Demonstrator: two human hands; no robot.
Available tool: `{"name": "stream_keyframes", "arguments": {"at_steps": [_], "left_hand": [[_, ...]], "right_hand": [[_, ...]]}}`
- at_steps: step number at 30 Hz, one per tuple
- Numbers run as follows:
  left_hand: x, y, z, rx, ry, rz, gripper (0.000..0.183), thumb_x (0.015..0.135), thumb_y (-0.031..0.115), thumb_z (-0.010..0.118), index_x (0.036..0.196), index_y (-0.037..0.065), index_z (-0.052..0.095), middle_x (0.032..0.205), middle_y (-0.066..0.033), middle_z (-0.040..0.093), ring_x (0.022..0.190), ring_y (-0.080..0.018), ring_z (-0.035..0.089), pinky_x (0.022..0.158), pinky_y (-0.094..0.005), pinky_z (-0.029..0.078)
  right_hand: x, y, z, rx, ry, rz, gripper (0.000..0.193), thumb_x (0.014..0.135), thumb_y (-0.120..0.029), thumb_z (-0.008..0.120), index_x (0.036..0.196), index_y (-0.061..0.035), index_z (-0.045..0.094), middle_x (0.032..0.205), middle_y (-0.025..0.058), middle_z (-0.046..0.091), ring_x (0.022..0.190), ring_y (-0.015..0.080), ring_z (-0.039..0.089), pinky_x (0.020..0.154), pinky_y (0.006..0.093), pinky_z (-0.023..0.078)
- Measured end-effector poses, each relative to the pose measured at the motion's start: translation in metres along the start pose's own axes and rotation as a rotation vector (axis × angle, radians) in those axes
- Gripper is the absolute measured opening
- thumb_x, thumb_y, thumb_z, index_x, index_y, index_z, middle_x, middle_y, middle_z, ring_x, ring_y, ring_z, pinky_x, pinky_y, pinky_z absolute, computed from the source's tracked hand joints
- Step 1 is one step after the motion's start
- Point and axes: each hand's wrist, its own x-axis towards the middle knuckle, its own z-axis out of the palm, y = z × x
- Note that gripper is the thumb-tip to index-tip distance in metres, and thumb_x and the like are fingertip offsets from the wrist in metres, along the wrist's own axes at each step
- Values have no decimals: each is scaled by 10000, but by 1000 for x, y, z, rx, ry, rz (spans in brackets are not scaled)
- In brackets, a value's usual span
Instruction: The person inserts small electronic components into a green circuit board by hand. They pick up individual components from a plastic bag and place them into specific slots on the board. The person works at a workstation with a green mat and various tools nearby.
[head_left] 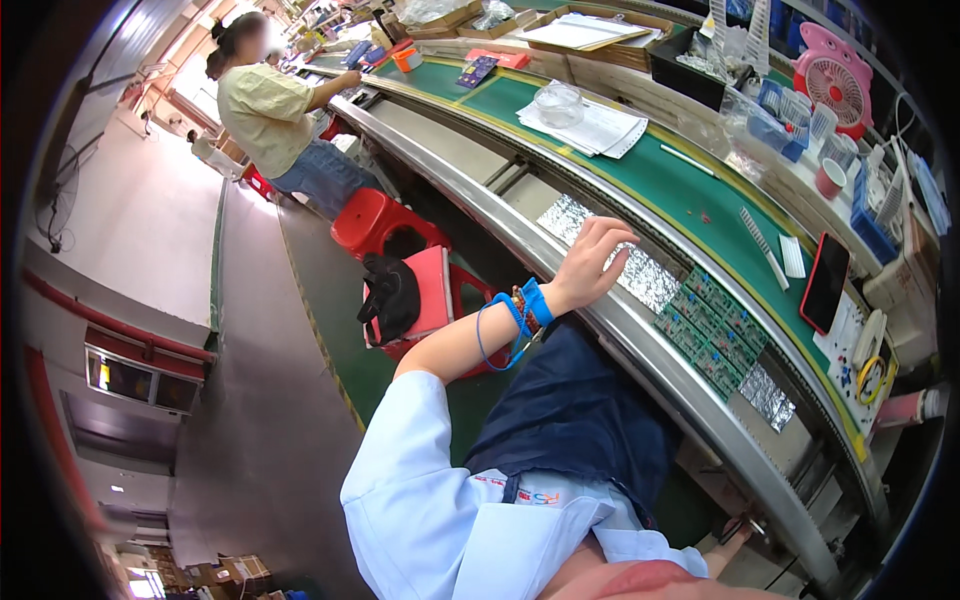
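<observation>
My left hand (592, 265) hovers over the near metal rail (540, 250) of the conveyor line, fingers loosely bent and thumb apart, with nothing seen in it. A blue wrist strap (536, 303) and a beaded bracelet (520, 309) are round that wrist. Just right of the hand, a panel of green circuit boards (710, 332) lies on the conveyor. Silver foil (645, 277) shows on its left, and another foil piece (768, 396) on its right. At the lower right, my right hand (740, 532) is by the rail's underside, small and dim, its fingers unclear beside something metallic.
On the green bench strip beyond lie a red-edged phone (826, 282), papers (600, 130) with a clear plastic bowl (559, 104), and a white stick (688, 161). A pink fan (832, 80) stands behind. Red stools (390, 225) and another person (275, 120) are at the left.
</observation>
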Motion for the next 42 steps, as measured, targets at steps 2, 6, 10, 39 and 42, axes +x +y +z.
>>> {"name": "stream_keyframes", "arguments": {"at_steps": [2,6,10,39,42], "left_hand": [[14,-6,7,-33,3,2,215,796,-1,572,1004,53,585,1021,-114,549,965,-298,493,859,-379,405],[37,-14,21,-97,23,26,198,801,-5,563,990,53,580,1013,-109,543,962,-296,489,841,-378,409],[49,-25,36,-137,0,31,205,786,-18,564,981,48,575,1000,-117,539,937,-299,500,817,-369,419],[101,-123,139,165,-448,-2,137,779,225,672,797,94,637,839,-87,617,834,-300,585,700,-410,468],[104,-122,141,227,-412,110,158,808,199,643,822,43,619,840,-128,611,828,-317,575,722,-423,463]], "right_hand": [[1,-3,1,-8,17,7,310,904,-417,531,1116,-191,522,851,29,630,728,165,611,588,270,471],[2,-3,0,-9,54,33,304,906,-420,526,1107,-192,531,837,23,629,717,157,606,589,266,469],[-2,0,-19,13,93,56,300,908,-423,521,1098,-192,540,823,16,628,705,150,601,591,262,468],[-329,-138,-10,-69,207,-922,287,940,-270,527,1117,-57,604,881,9,583,769,75,519,694,216,439],[-361,-150,95,-222,76,-957,254,949,-228,513,1098,-46,610,874,2,582,752,72,513,695,214,433]]}}
